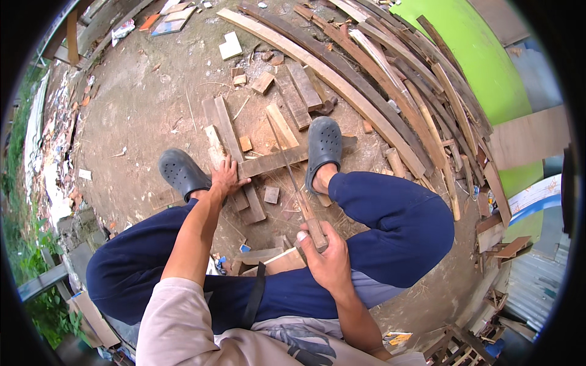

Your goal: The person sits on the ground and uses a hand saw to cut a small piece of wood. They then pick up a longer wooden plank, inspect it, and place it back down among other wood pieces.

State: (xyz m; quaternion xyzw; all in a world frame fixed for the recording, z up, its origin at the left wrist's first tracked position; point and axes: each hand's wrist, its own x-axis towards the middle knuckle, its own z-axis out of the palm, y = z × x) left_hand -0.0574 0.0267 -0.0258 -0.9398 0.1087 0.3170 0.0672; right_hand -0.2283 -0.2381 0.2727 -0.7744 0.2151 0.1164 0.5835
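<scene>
My right hand [326,259] is closed around the wooden handle of a hand saw [303,204]. Its narrow blade points away from me and crosses a short wooden plank [268,161] lying crosswise between my feet. At that plank's left end is my left hand [224,178], gripping it with the thumb on the near side and the fingers on the far side. Under the crosswise plank run longer boards [229,128], partly hidden by it and by my left hand. My right clog [325,145] rests near the plank's right part. A small wood block [271,194] lies just nearer to me.
Long timber strips [348,76] are piled at the far right, beside a green panel [467,55]. Cut offcuts [263,83] lie beyond my feet. My left clog [180,172] stands on the dirt ground. Rubble [61,158] lines the left edge, and scrap wood [470,341] the lower right.
</scene>
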